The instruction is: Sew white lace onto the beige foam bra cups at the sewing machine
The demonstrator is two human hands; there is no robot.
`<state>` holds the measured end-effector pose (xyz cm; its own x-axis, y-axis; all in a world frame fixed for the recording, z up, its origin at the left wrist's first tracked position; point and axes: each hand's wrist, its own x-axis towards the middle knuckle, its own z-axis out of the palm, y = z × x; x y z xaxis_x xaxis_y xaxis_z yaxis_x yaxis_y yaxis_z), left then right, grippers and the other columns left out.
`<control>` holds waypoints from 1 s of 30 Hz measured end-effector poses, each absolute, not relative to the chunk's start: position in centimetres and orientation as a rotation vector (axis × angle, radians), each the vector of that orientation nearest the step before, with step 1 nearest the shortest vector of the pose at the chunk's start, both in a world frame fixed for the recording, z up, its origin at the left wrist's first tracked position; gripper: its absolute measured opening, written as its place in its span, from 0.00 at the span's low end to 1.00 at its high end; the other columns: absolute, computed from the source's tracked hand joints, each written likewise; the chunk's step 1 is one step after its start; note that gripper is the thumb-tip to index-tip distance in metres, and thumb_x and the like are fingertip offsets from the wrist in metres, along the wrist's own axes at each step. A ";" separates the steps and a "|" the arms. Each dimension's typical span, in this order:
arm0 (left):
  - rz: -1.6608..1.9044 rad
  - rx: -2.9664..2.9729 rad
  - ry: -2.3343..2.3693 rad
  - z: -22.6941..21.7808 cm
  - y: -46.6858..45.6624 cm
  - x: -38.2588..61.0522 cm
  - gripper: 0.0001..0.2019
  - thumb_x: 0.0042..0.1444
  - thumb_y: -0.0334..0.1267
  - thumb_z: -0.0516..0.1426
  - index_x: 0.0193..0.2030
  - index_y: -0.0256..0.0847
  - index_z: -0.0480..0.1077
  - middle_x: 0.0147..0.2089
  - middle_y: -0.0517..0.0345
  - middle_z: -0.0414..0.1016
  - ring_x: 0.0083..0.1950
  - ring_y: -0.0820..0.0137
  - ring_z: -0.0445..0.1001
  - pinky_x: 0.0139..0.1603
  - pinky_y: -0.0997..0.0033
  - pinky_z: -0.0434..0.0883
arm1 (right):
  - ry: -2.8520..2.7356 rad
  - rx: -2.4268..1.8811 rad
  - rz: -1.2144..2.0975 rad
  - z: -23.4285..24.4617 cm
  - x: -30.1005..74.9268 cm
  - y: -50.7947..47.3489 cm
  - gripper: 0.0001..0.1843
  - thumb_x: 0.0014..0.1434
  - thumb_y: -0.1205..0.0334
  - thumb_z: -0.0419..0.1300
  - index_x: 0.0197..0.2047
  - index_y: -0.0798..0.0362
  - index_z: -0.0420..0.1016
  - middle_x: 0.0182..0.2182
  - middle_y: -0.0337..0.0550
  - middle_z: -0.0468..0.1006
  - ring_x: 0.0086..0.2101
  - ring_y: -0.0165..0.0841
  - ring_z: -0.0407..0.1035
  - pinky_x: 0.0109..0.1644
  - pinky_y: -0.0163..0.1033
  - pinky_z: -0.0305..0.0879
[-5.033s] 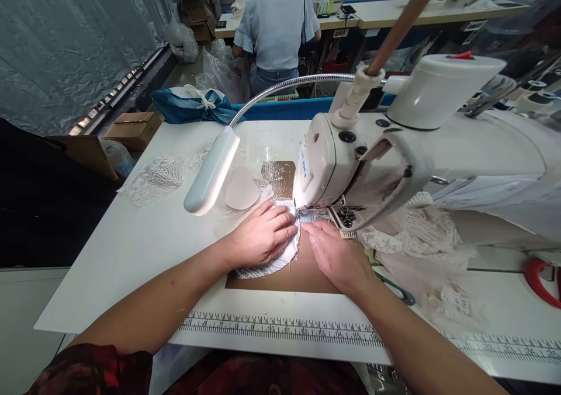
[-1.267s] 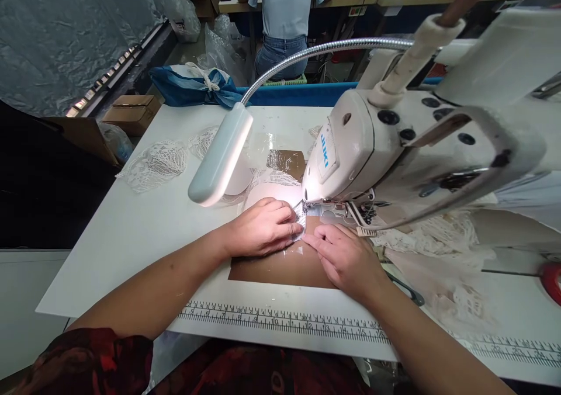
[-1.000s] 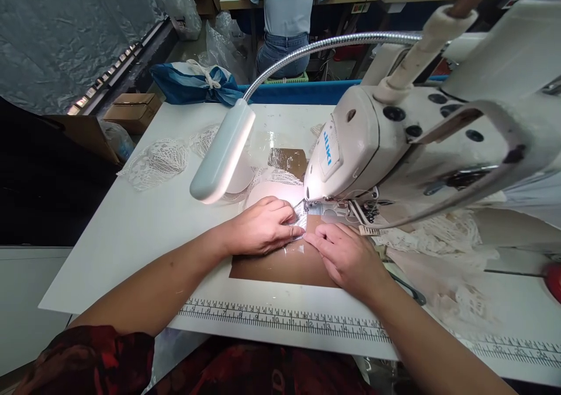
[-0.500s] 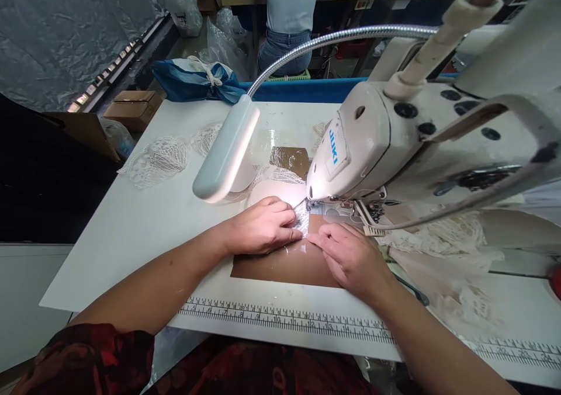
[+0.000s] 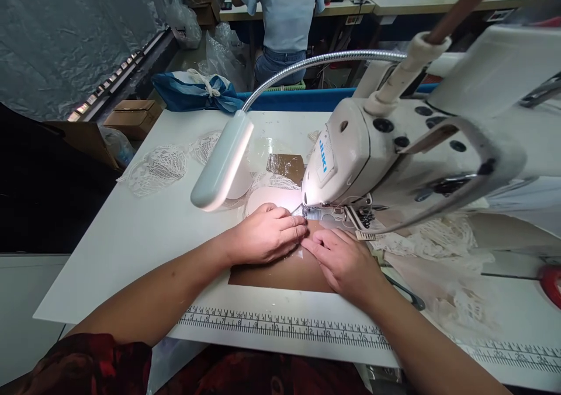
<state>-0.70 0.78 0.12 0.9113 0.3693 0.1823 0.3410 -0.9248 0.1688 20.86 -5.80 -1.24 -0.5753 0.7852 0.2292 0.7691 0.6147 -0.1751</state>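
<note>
Close to the needle area of a white sewing machine [image 5: 346,144], my left hand [image 5: 274,233] presses its closed fingers down on a white lace piece [image 5: 276,180]. A smooth pale cup-shaped part [image 5: 269,197] lies with that lace, just beyond my knuckles. My right hand [image 5: 344,259] is curled, its forefinger reaching to the lace edge beside my left fingertips. What its fingertips pinch is mostly covered. Beneath both hands is a brown sheet [image 5: 272,278] on the white table [image 5: 131,255].
A lamp [image 5: 222,161] on a bendable metal neck hangs above the table's left part. More lace [image 5: 158,170] lies at left, and a lace heap [image 5: 432,237] at right. Dark-handled scissors [image 5: 409,295] rest by my right forearm. A ruler strip [image 5: 280,323] runs along the front edge. A person [image 5: 287,15] sits beyond.
My left hand has shifted slightly right and now covers the lace strip that showed between my hands. My right hand stays close beside it. The whole view has turned slightly.
</note>
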 end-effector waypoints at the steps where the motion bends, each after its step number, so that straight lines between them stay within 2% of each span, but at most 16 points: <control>1: 0.307 2.952 0.593 0.1 0.7 -0.5 0.18 0.68 0.39 0.44 0.57 0.35 0.66 0.58 0.46 0.70 0.48 0.63 0.69 0.47 0.62 0.62 | -2.558 -1.262 0.079 -1.2 20.9 -5.8 0.19 0.56 0.75 0.50 0.45 0.54 0.77 0.32 0.43 0.74 0.31 0.32 0.61 0.34 0.37 0.53; 9: 0.273 2.969 0.688 -0.3 0.7 -0.5 0.18 0.67 0.36 0.44 0.58 0.34 0.66 0.60 0.48 0.68 0.49 0.63 0.68 0.47 0.63 0.62 | -2.551 -1.277 0.097 -1.1 20.8 -5.8 0.18 0.57 0.75 0.49 0.44 0.53 0.77 0.31 0.43 0.71 0.30 0.31 0.60 0.34 0.36 0.51; 17: 0.196 2.973 0.676 0.0 1.5 -0.6 0.19 0.64 0.36 0.48 0.60 0.36 0.65 0.61 0.43 0.66 0.50 0.60 0.68 0.46 0.62 0.62 | -2.522 -1.327 0.018 -1.1 20.7 -5.4 0.20 0.55 0.75 0.50 0.46 0.53 0.77 0.33 0.43 0.75 0.32 0.33 0.63 0.33 0.37 0.53; 24: 0.301 2.933 0.705 -0.3 1.9 -0.8 0.17 0.65 0.35 0.48 0.58 0.39 0.66 0.62 0.51 0.68 0.53 0.61 0.65 0.50 0.61 0.60 | -2.471 -1.532 -0.098 -1.1 20.2 -5.1 0.25 0.53 0.76 0.51 0.51 0.49 0.76 0.38 0.44 0.77 0.36 0.35 0.66 0.29 0.37 0.53; 30: 0.306 2.899 0.769 -0.2 2.3 -0.7 0.18 0.65 0.35 0.48 0.59 0.39 0.66 0.61 0.53 0.68 0.53 0.61 0.65 0.52 0.59 0.60 | -2.427 -1.679 -0.094 -1.1 19.9 -4.9 0.26 0.55 0.75 0.49 0.52 0.46 0.75 0.37 0.45 0.77 0.34 0.35 0.68 0.27 0.37 0.53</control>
<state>-0.70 2.33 -0.20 0.8497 0.5017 0.1622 0.4759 -0.8622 0.1734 19.88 -4.91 -1.11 -0.3410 0.9206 0.1901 0.9326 0.3568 -0.0550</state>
